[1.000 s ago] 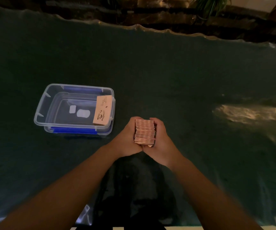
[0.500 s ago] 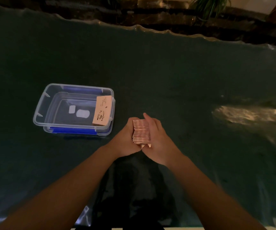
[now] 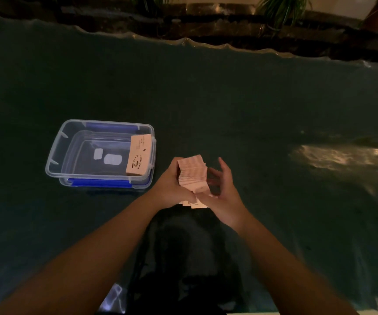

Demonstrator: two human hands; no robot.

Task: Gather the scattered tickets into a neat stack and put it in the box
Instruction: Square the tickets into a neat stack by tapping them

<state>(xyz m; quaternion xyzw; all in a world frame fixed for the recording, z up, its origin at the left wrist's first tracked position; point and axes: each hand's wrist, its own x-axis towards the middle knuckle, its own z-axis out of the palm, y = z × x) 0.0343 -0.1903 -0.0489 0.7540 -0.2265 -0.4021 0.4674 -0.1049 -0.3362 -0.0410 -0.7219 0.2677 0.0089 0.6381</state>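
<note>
I am looking down from a head camera at a dark green table [image 3: 229, 98] in dim light, with two bare forearms reaching forward from the bottom edge. Both hands meet just ahead of centre around a thick stack of pinkish tickets [image 3: 192, 173]. The left hand [image 3: 172, 185] grasps the stack along its left side, fingers wrapped round it, so the tickets stand on edge and lean a little to the left. The right hand [image 3: 223, 189] is released: its fingers are spread and lifted off the stack's right side, while its palm stays close beneath the near end. A few loose tickets [image 3: 195, 203] poke out unevenly below the stack, between the two palms, so the pile is not fully squared.

To the left of the hands, near but not touching them, a clear plastic box [image 3: 56, 155] with blue clips sits open on the table. Inside it, a tan block of tickets [image 3: 138, 158] printed with a coffee cup leans against the right wall. Two pale patches [image 3: 109, 158] show on the box floor; I cannot tell what they are.

Along the table's far edge I see dark stonework and the leaves of plants [image 3: 279, 7]. A bright glare [image 3: 342, 155] lies on the table at the right.
</note>
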